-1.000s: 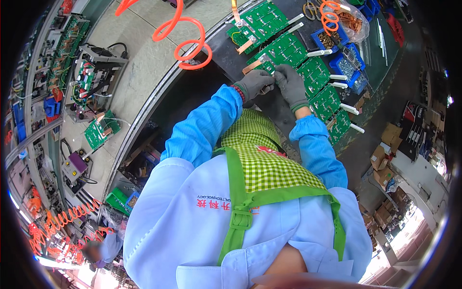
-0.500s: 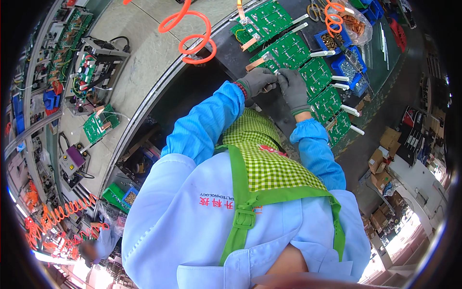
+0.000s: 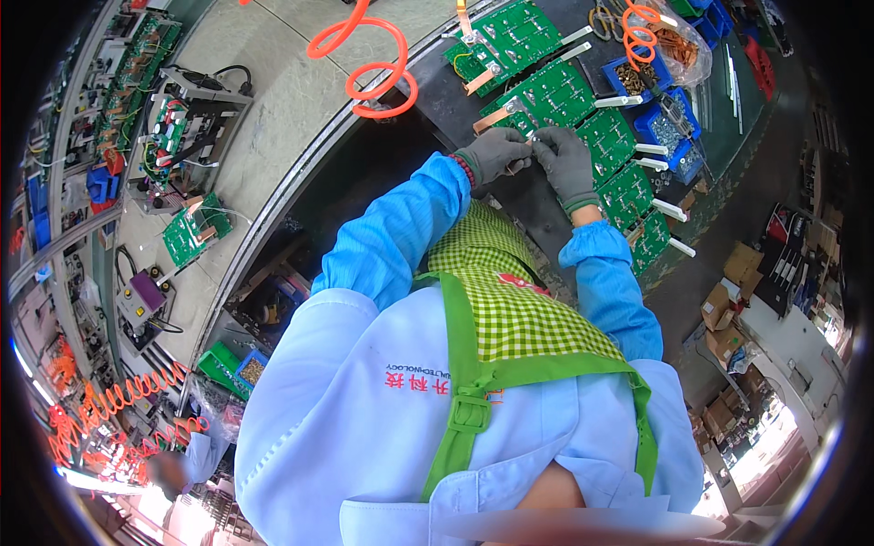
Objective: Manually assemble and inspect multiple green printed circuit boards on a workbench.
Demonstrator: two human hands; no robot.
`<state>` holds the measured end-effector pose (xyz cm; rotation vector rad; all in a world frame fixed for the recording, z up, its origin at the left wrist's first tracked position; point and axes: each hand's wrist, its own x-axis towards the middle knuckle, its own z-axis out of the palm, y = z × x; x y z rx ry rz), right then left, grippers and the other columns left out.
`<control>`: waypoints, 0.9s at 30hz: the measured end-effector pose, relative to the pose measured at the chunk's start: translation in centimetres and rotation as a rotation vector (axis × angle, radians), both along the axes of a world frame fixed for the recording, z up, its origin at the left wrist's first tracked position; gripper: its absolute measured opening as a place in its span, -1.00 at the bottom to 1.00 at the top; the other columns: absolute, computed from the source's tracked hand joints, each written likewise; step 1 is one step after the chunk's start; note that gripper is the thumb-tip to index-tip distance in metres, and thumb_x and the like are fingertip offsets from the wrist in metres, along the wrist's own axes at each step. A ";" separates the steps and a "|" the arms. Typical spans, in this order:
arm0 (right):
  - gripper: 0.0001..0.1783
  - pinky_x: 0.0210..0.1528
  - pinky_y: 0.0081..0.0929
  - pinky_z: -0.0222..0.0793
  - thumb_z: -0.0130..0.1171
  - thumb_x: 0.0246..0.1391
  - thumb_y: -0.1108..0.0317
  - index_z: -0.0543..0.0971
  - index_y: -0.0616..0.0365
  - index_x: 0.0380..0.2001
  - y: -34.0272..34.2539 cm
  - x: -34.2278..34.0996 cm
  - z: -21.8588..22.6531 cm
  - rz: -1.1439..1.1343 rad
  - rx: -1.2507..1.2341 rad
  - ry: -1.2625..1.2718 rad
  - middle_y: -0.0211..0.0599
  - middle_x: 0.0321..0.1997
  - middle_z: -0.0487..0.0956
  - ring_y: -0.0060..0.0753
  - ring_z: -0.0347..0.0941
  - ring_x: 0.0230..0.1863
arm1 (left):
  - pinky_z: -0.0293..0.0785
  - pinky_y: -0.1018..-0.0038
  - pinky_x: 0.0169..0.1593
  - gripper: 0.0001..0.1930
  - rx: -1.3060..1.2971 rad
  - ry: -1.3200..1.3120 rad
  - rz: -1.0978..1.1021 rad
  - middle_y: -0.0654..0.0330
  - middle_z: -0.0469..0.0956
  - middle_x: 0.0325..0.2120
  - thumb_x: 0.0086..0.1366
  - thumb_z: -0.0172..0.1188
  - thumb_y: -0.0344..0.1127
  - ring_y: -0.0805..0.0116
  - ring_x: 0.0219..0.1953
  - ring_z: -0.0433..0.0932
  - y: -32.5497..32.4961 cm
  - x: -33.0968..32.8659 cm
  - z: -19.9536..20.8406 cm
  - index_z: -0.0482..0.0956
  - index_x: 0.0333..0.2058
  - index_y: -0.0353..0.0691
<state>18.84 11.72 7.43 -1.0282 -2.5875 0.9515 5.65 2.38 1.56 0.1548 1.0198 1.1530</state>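
My left hand (image 3: 496, 156) and my right hand (image 3: 564, 166), both in grey gloves, meet fingertip to fingertip over the near edge of the dark bench. Their fingers are pinched around small parts too tiny to name. Just beyond them lies a green circuit board (image 3: 549, 98) with a copper strip (image 3: 492, 119) at its left end. Another green board (image 3: 514, 41) sits farther off, with its own copper strip. Right of my right hand come more boards (image 3: 607, 144), in a row running toward me, with white bars sticking out from their right ends.
Blue bins of brass-coloured (image 3: 635, 78) and silver hardware (image 3: 667, 132) stand right of the boards, near pliers (image 3: 604, 22) and a bag of copper parts (image 3: 678, 55). An orange coiled hose (image 3: 387, 68) hangs at the upper left. A conveyor (image 3: 300, 109) carries assemblies on the left.
The whole view has shifted slightly, moving the scene a little right. My hands stay together at the same place by the boards, with only small finger movement.
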 end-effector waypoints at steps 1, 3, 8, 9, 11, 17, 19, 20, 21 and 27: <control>-0.81 -0.27 -0.39 0.44 0.22 -0.03 0.30 0.58 0.13 -0.33 0.0 -0.1 0.1 -0.021 -0.023 -0.021 -0.21 -0.35 0.54 -0.29 0.52 -0.34 | 0.43 0.70 -0.48 -0.86 0.022 -0.001 -0.003 0.17 0.52 -0.45 0.21 0.15 -0.43 0.57 -0.51 0.47 0.0 0.0 -0.1 0.47 -0.29 -0.38; -0.80 -0.28 -0.38 0.44 0.23 -0.03 0.28 0.58 0.13 -0.33 0.0 -0.2 -0.1 -0.037 -0.044 -0.041 -0.21 -0.37 0.55 -0.30 0.52 -0.34 | 0.41 0.70 -0.49 -0.86 0.018 0.018 -0.006 0.17 0.52 -0.45 0.21 0.14 -0.44 0.57 -0.52 0.46 -0.1 0.1 -0.4 0.47 -0.28 -0.38; -0.68 -0.32 -0.22 0.37 0.29 -0.10 0.11 0.51 0.13 -0.47 0.3 -0.4 -0.8 -0.044 0.064 -0.194 -0.19 -0.39 0.52 -0.14 0.46 -0.37 | 0.38 0.70 -0.51 -0.88 0.058 0.081 -0.037 0.18 0.52 -0.47 0.21 0.09 -0.47 0.57 -0.54 0.46 0.0 0.2 0.3 0.49 -0.29 -0.38; -0.68 -0.32 -0.22 0.37 0.29 -0.10 0.11 0.51 0.13 -0.47 0.2 -0.5 -0.9 -0.045 0.064 -0.194 -0.19 -0.39 0.52 -0.14 0.46 -0.37 | 0.38 0.70 -0.52 -0.88 0.066 0.068 -0.026 0.18 0.52 -0.47 0.20 0.08 -0.48 0.57 -0.55 0.46 0.0 0.2 0.3 0.50 -0.29 -0.38; -0.62 -0.34 -0.17 0.32 0.29 -0.11 0.04 0.47 0.13 -0.49 0.0 -0.7 -1.0 -0.088 0.068 -0.217 -0.16 -0.40 0.50 -0.11 0.44 -0.37 | 0.37 0.70 -0.52 -0.88 0.073 0.053 -0.013 0.18 0.52 -0.48 0.20 0.06 -0.49 0.57 -0.55 0.45 -0.2 0.3 0.1 0.50 -0.30 -0.38; -0.61 -0.19 -0.30 0.43 0.29 -0.08 0.11 0.52 0.21 -0.33 -1.5 -0.3 1.8 -0.119 -0.135 0.164 -0.06 -0.20 0.45 -0.10 0.48 -0.27 | 0.37 0.69 -0.53 -0.90 0.037 0.040 0.008 0.17 0.51 -0.50 0.21 0.07 -0.49 0.57 -0.56 0.45 -0.1 0.2 0.3 0.49 -0.32 -0.39; -0.62 -0.17 -0.35 0.44 0.28 -0.06 0.17 0.51 0.20 -0.25 -1.0 0.2 0.3 -0.025 0.006 0.119 -0.10 -0.14 0.43 -0.14 0.47 -0.23 | 0.37 0.68 -0.54 -0.91 0.012 0.024 0.033 0.18 0.49 -0.52 0.20 0.10 -0.48 0.55 -0.57 0.45 0.0 0.2 -0.2 0.48 -0.34 -0.40; -0.62 -0.15 -0.40 0.46 0.27 -0.04 0.23 0.51 0.19 -0.17 -0.9 0.6 -0.2 0.068 0.146 0.073 -0.13 -0.09 0.42 -0.18 0.46 -0.19 | 0.37 0.68 -0.54 -0.91 0.013 0.024 0.031 0.18 0.49 -0.52 0.20 0.10 -0.48 0.55 -0.57 0.45 -0.1 0.4 -0.5 0.48 -0.34 -0.40; -0.62 -0.15 -0.40 0.46 0.27 -0.04 0.23 0.51 0.19 -0.17 -1.0 1.5 -0.5 0.065 0.147 0.073 -0.13 -0.09 0.42 -0.18 0.46 -0.19 | 0.38 0.68 -0.53 -0.90 0.044 0.006 0.035 0.18 0.49 -0.52 0.20 0.10 -0.48 0.55 -0.57 0.44 -0.1 0.7 -0.7 0.48 -0.34 -0.40; -0.74 -0.17 -0.33 0.46 0.24 -0.02 0.22 0.56 0.23 -0.45 -2.5 0.1 1.3 -0.135 0.004 0.193 -0.07 -0.09 0.43 -0.12 0.45 -0.14 | 0.37 0.69 -0.51 -0.89 0.067 0.054 -0.039 0.21 0.45 -0.50 0.21 0.09 -0.45 0.58 -0.51 0.43 -0.1 -0.2 0.2 0.48 -0.34 -0.40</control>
